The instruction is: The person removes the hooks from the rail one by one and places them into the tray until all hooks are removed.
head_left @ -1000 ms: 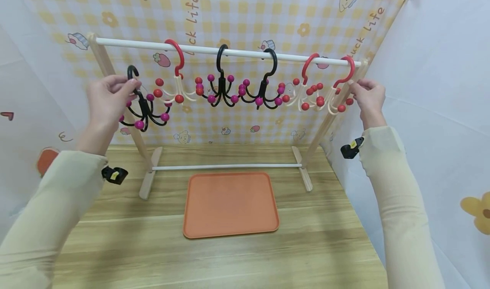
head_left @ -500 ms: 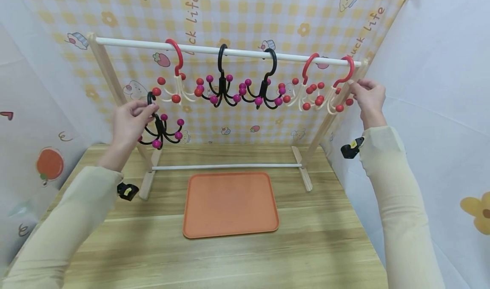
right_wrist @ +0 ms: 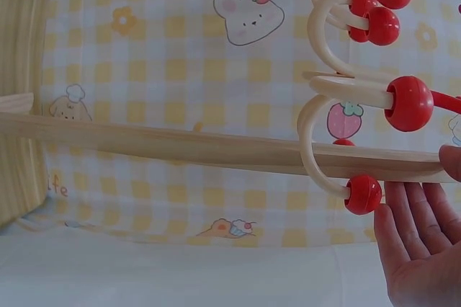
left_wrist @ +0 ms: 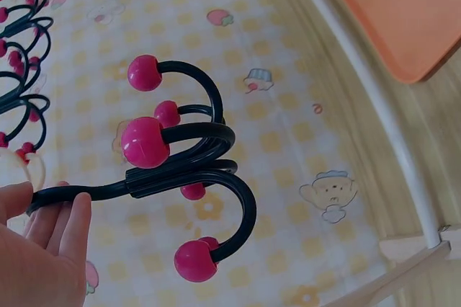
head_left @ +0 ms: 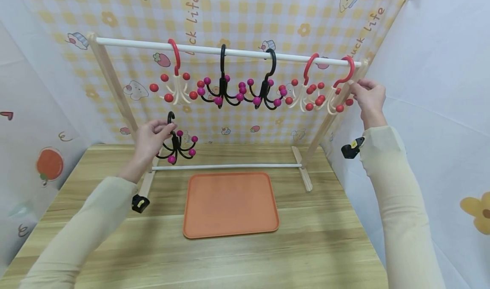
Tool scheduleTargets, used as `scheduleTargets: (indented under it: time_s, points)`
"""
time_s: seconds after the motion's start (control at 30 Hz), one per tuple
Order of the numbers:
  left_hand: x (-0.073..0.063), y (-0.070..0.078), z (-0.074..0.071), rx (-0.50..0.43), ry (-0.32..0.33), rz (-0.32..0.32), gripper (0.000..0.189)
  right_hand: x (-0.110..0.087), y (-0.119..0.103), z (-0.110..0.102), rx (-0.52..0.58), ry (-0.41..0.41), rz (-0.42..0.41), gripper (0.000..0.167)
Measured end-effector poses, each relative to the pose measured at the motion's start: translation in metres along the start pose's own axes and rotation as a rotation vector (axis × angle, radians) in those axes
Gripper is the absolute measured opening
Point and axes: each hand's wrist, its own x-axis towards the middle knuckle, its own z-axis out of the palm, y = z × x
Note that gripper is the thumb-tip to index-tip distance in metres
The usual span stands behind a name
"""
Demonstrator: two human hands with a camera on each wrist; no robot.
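Observation:
My left hand (head_left: 150, 139) pinches the neck of a black octopus-style hook hanger (left_wrist: 180, 177), whose curved arms end in magenta balls. This hanger is off the rail, upright in the head view, in front of the rack's left side and above the lower bar. My right hand (head_left: 369, 97) grips the rack's right wooden post (right_wrist: 202, 150) near its top, thumb on one side and fingers on the other. Close to those fingers hangs a cream hanger (head_left: 332, 99) with a red hook and red balls.
The rack's white top rail (head_left: 141, 44) carries two more black hangers (head_left: 223, 87) and other red-hooked cream ones (head_left: 177, 89). A white lower bar (head_left: 229, 166) joins the feet. An orange tray (head_left: 231, 206) lies on the wooden table (head_left: 306, 246), before a checked cloth backdrop (head_left: 245, 16).
My left hand has carried the black hanger down and to the right, away from the left end of the top rail. The hangers on the rail sway slightly; my right hand stays in place.

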Motion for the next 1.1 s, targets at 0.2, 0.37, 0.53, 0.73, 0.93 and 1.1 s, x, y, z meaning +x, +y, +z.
scheduleTargets:
  time_s: [0.2, 0.37, 0.53, 0.73, 0.93, 1.1]
  points:
    - [-0.005, -0.010, 0.015, 0.048, -0.033, 0.042, 0.034, -0.033, -0.019, 0.004, -0.018, -0.011, -0.011, 0.042]
    - [-0.008, -0.019, 0.026, 0.067, -0.070, 0.066, 0.026, -0.089, -0.053, 0.015, -0.056, -0.024, -0.009, 0.049]
    - [-0.012, -0.028, 0.037, 0.098, -0.105, 0.072, 0.027, -0.106, -0.062, 0.019, -0.033, -0.018, -0.010, 0.050]
    - [-0.020, -0.040, 0.050, 0.142, -0.156, 0.055, 0.031, -0.077, -0.046, 0.014, -0.049, -0.017, -0.010, 0.047]
    - [-0.027, -0.054, 0.063, 0.060, -0.208, 0.025, 0.028, -0.005, -0.004, 0.001, 0.014, -0.023, -0.021, 0.056]
    - [-0.035, -0.064, 0.071, 0.018, -0.220, -0.003, 0.029, -0.036, -0.022, 0.006, -0.022, -0.035, -0.021, 0.055]
